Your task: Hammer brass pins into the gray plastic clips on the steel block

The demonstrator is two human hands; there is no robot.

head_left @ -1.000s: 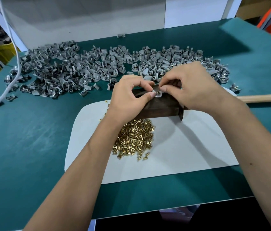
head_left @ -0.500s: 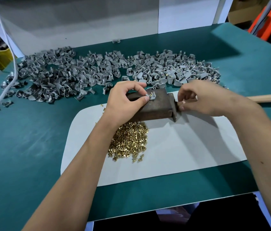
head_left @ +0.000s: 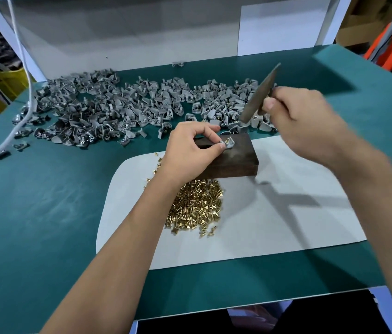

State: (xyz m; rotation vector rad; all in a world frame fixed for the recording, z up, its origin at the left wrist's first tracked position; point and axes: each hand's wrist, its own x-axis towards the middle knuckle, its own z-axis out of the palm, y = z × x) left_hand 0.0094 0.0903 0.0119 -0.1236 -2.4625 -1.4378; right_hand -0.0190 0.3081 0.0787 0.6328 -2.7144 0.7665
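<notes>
A dark steel block [head_left: 232, 160] lies on a white mat [head_left: 274, 225]. On its top sits a gray plastic clip [head_left: 228, 143] with a brass pin [head_left: 226, 141] standing in it. My left hand [head_left: 193, 150] pinches the clip's left side and holds it on the block. My right hand [head_left: 303, 124] grips a hammer, whose dark head [head_left: 260, 94] is raised above and to the right of the clip, tilted. The hammer's handle is hidden by the hand.
A heap of brass pins [head_left: 195, 207] lies on the mat in front of the block. Many gray clips [head_left: 118, 109] are spread across the green table [head_left: 33, 213] behind it. A white cable [head_left: 25, 97] hangs at the far left. The table's front edge is near me.
My right hand left the clip, reached right for the hammer lying beside the block, and has lifted it above the block. My left hand stays on the clip.
</notes>
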